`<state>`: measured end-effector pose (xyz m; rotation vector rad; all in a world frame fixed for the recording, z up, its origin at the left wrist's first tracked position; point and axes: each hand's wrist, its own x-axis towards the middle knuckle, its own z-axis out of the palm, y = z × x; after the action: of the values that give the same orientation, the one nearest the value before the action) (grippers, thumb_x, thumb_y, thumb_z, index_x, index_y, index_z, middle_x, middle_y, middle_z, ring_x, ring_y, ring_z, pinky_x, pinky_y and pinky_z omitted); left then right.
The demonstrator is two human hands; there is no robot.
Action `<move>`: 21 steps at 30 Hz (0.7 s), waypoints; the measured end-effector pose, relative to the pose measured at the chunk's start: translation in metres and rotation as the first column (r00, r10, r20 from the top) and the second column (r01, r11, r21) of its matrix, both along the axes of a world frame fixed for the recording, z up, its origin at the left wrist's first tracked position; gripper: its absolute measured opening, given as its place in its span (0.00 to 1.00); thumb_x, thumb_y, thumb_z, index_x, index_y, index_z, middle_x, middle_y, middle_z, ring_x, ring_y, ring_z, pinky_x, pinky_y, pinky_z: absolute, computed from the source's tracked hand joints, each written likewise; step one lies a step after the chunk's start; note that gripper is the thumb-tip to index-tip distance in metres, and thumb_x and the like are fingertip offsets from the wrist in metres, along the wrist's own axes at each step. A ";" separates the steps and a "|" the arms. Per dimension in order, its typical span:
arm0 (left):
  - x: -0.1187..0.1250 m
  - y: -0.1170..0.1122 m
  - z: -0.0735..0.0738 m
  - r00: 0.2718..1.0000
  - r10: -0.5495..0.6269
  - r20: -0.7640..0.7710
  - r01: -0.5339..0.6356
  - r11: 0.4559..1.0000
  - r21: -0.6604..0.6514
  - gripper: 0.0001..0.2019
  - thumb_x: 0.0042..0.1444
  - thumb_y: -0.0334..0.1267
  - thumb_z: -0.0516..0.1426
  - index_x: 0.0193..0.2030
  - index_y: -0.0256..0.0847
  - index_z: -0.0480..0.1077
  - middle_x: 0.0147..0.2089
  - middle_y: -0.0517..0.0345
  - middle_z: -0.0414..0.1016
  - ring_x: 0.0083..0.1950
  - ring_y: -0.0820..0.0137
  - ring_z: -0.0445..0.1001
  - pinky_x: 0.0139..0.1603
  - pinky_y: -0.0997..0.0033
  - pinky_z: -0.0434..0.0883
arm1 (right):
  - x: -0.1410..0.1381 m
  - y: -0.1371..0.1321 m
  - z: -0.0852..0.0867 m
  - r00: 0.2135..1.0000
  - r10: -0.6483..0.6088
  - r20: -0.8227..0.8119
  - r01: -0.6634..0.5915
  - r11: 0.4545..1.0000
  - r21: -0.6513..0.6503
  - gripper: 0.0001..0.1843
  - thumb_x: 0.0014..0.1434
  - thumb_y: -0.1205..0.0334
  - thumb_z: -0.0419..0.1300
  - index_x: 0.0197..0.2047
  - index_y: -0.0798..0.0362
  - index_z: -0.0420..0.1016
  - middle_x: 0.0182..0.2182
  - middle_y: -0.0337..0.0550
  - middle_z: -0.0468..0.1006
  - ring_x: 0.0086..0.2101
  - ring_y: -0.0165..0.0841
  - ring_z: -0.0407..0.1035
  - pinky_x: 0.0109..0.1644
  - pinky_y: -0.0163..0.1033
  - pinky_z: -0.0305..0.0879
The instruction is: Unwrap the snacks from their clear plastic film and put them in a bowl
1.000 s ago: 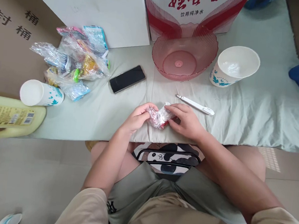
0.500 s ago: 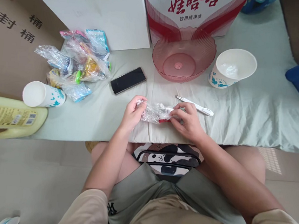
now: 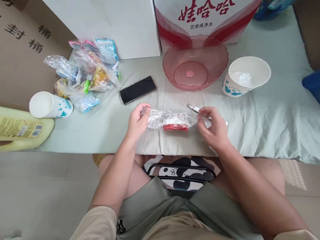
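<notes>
A small red and white packet in clear crinkled plastic wrap is stretched between my hands, just above the cloth near the table's front edge. My left hand pinches the wrap's left end between thumb and fingers. At the other end, my right hand grips the twisted plastic. Behind my right hand lies a white utility knife, mostly covered by the fingers. The packet's red strip faces me; a printed white label shows through the film above it.
A black phone, a pink ribbed bowl and a paper cup stand behind my hands. Left are a heap of plastic-wrapped items, a tipped paper cup and a yellow jug. Boxes line the back.
My right hand has moved right, off the packet and onto the end of its wrap. My left hand shifted slightly left. The packet now shows fully, and the hand covers more of the knife.
</notes>
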<state>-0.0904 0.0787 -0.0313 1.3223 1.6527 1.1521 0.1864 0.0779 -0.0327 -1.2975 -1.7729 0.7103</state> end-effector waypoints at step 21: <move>-0.024 -0.017 0.040 0.894 -0.384 0.229 0.342 0.917 0.204 0.10 0.46 0.39 0.58 0.19 0.39 0.76 0.24 0.51 0.78 0.18 0.71 0.69 0.18 0.71 0.65 | -0.002 -0.007 -0.001 0.884 0.182 0.430 -0.260 0.957 0.129 0.20 0.67 0.64 0.55 0.59 0.51 0.75 0.47 0.48 0.81 0.45 0.39 0.72 0.46 0.45 0.59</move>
<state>-0.1148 0.0615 0.0088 1.4322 1.0810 1.1865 0.1846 0.0705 -0.0336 -1.1901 -2.3025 0.3922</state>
